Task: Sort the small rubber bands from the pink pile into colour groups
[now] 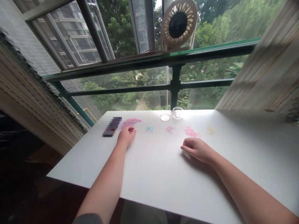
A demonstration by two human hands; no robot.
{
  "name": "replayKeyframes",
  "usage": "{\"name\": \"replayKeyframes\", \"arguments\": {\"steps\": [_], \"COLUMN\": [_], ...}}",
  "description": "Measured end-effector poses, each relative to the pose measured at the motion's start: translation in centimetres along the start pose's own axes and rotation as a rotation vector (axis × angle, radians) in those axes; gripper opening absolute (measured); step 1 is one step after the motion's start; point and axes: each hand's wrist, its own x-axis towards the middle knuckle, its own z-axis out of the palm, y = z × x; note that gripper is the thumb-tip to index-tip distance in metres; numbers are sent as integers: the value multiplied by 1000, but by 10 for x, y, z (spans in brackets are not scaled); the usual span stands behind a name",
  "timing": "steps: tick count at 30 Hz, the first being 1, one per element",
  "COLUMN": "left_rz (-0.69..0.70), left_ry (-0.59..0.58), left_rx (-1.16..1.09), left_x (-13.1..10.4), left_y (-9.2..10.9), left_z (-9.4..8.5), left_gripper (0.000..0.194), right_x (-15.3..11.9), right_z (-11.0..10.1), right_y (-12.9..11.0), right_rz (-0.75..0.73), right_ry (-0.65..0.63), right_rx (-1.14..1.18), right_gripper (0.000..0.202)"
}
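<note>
My left hand (126, 135) is at the near edge of a mixed pink and purple pile of small rubber bands (132, 122). Its fingers are curled closed, and anything between them is too small to make out. Over the table's middle right, my right hand (197, 149) has its thumb and fingers curled toward each other, their contents unclear. Just beyond it lies a pink group of rubber bands (192, 132). Smaller groups form a row: blue bands (149, 129), purple bands (170, 129) and pale yellow bands (210, 130).
A phone (112, 127) lies left of the mixed pile. At the table's back edge are a clear round container (177, 113) and a clear lid (165, 117). Behind the white table (149, 168) run a green railing (149, 88) and windows. A fan (179, 24) stands above, with curtains at both sides.
</note>
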Motion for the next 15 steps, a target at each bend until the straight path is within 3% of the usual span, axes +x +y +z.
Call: {"name": "replayKeyframes", "arguments": {"steps": [4,15], "left_rz": [-71,-118], "left_ry": [87,150], "left_rx": [54,123], "left_x": [14,24], "left_y": [-16,-20], "left_z": [-3,8], "left_gripper": [27,24], "right_x": [0,0], "right_z": [1,2], "right_y": [2,-4], "right_rz": [-2,-15], "right_ry": [-15,-21], "right_rx": [-8,-86], "right_gripper": [24,24]}}
